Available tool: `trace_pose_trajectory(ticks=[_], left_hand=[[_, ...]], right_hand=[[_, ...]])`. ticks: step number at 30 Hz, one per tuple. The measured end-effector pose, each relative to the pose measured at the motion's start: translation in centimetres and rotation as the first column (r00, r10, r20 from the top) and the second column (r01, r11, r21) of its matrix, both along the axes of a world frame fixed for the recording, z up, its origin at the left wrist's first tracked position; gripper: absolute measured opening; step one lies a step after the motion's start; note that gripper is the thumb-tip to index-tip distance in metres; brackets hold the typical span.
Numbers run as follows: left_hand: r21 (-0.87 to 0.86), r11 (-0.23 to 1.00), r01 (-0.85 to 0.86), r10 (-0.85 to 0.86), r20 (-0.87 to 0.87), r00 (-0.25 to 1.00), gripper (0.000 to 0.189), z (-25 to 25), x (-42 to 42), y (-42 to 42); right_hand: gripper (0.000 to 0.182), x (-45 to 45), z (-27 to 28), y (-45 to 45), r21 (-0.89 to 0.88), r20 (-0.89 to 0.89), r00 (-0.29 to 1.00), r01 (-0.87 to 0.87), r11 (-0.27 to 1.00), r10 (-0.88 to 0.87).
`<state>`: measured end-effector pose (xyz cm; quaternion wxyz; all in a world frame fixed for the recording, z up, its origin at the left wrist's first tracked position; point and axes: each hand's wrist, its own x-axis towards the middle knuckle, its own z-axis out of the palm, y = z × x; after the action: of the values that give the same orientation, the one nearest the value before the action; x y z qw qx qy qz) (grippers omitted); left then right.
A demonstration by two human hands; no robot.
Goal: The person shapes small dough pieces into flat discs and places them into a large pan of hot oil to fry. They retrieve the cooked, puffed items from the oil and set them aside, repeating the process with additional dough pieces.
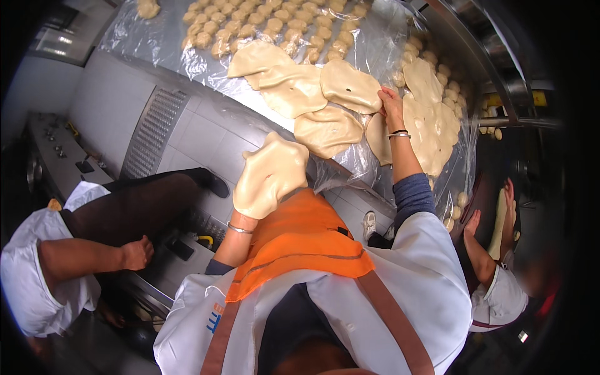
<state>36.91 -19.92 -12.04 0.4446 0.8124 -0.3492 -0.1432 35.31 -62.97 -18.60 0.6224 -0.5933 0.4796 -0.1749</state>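
A flattened sheet of dough is draped over my left hand. It hides the fingers and most of the palm; only the heel of the hand and the braceleted wrist show below it. Over the table, my right hand pinches the right edge of another flat dough sheet, which has a small dark hole. Around that sheet lie more flattened pieces: a wrinkled one at the near table edge, a folded one to the left, and an overlapping group to the right.
Rows of round dough balls sit on the plastic-covered table, with more dough balls at right. A co-worker's arm is at left. Another person's hands hold dough at right. A metal rail crosses beyond the table.
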Motion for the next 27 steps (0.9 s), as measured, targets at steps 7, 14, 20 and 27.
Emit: trace_pose_trajectory(ticks=[7, 14, 20, 27], left_hand=[[-0.174, 0.985, 0.012, -0.036, -0.135, 0.990, 0.035, 2.0, 3.3, -4.7], [-0.274, 0.953, -0.127, 0.035, -0.319, 0.947, 0.037, 4.2, 2.9, -9.8], [-0.431, 0.700, -0.569, -0.568, -0.820, -0.077, 0.052, 7.8, 3.7, -12.3], [-0.507, 0.723, -0.469, -0.426, -0.862, 0.275, 0.037, 1.9, 3.2, -10.2]], right_hand=[[0.023, -1.4, -2.8, -3.7, -0.580, -0.281, 0.953, -0.261, 0.771, 0.110], [0.044, -1.8, 7.9, 11.2, 0.319, 0.700, 0.589, -0.764, 0.560, 0.404], [0.040, -4.6, 7.8, 14.0, 0.528, 0.663, 0.729, -0.618, 0.582, 0.172], [0.034, -4.1, 10.7, 13.4, 0.327, 0.570, 0.778, -0.508, 0.797, 0.262]])
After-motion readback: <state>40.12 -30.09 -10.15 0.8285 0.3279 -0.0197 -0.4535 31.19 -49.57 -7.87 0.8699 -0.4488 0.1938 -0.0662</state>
